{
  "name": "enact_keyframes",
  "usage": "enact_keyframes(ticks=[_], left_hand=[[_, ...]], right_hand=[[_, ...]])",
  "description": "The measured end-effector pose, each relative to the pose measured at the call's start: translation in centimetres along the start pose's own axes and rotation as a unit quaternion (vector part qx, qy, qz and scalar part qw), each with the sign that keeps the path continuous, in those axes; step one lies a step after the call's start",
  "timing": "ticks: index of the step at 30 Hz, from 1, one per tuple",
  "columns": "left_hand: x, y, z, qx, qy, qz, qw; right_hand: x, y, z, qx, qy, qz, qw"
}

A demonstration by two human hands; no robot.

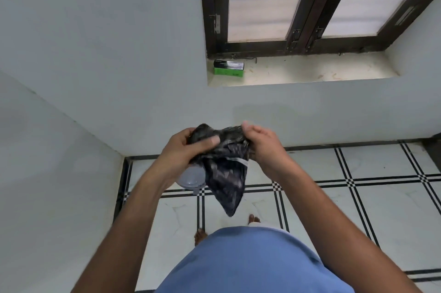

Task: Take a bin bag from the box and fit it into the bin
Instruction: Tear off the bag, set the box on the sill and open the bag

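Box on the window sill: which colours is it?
The box is green and black, seen in the head view.

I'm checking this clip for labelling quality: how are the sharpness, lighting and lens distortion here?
Head view: even, soft daylight, no glare; the window panes are bright. Wide-angle bending curves the walls and floor lines. The bin bag, left hand and right hand look slightly soft; the box print is unreadable.

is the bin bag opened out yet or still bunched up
Still bunched: the bin bag is crumpled between the left hand and right hand, one folded end hanging down.
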State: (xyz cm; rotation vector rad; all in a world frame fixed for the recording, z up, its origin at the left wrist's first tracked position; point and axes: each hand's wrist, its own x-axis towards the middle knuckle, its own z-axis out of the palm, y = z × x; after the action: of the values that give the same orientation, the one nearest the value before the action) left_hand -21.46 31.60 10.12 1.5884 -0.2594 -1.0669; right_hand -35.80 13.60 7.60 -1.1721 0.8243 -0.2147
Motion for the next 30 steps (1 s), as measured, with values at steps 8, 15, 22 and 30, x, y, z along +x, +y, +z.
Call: enact_keyframes(ticks=[8, 15, 22, 30], left_hand=[[0.3, -0.8, -3.4, 0.045, 0.048, -0.040, 0.997], [-0.8, 0.6, -1.4, -0.287, -0.029, -0.092, 0.953], [-0.3, -1.2, -2.6, 0.096, -0.034, -0.063, 0.993], [0.6, -2.3, -4.6, 0.176, 0.155, -0.060, 0.970]], right_hand=[[-0.6, -0.5, -2.0, 0.210, 0.005, 0.084, 0.974], [-0.9, 0.3, -1.5, 0.046, -0.016, 0.028, 0.998], [-0.1, -0.3, -2.7, 0.134, 0.056, 0.001, 0.989], [0.0, -0.9, -4.4, 0.133, -0.024, 0.040, 0.990]])
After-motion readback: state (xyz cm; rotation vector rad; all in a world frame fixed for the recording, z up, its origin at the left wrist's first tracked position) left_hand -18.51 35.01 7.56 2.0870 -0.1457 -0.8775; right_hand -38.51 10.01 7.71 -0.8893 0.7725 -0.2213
